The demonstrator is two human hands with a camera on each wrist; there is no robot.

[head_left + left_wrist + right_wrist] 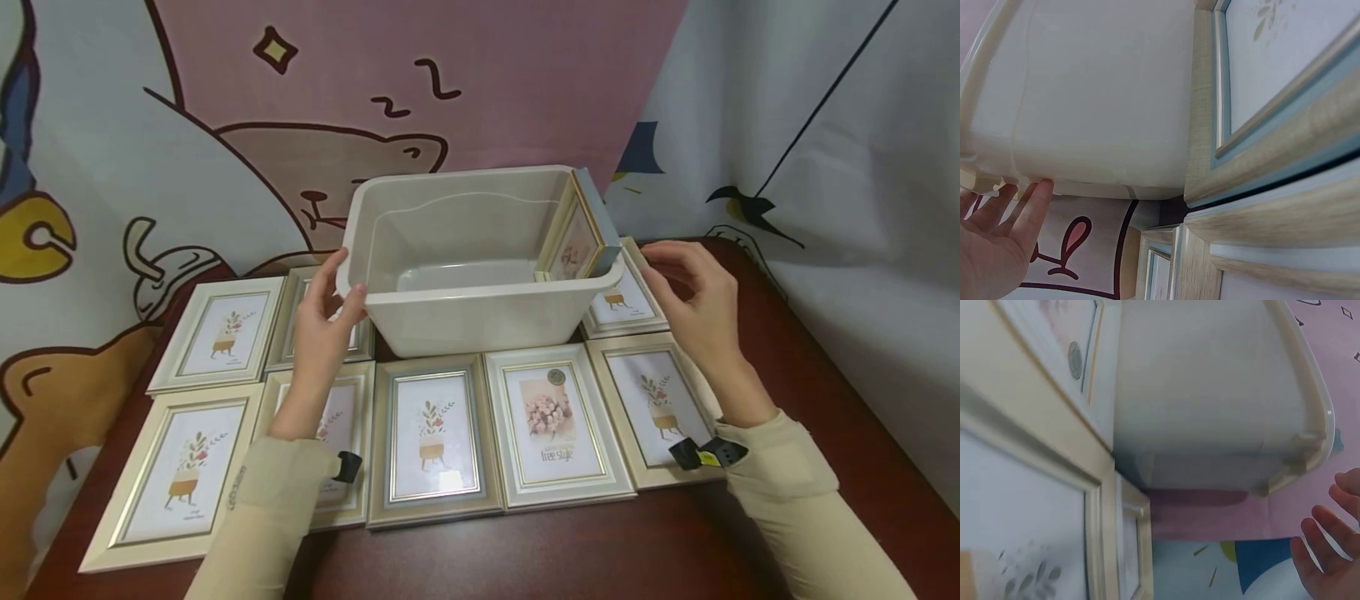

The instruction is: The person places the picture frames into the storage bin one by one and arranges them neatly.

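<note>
A cream plastic bin (480, 321) stands behind a row of picture frames, its inside facing up. At its left end, my left hand (324, 321) touches the rim; in the left wrist view, the fingers (1034, 215) of that hand reach nearly straight to the bin wall (1097, 94). Beyond the right end, my right hand (697, 304) is held in the air, apart from the bin, its fingers loosely bent and holding nothing. Inside the bin, a picture frame (576, 237) leans upright against the right end, its blue-grey side showing above the rim.
Several picture frames lie face up on the dark red table (555, 550), including a flower-print frame (557, 425) and a grey-gold frame (435, 437). Another frame (626, 296) lies right of the bin. A cartoon-printed curtain (510, 75) hangs close behind.
</note>
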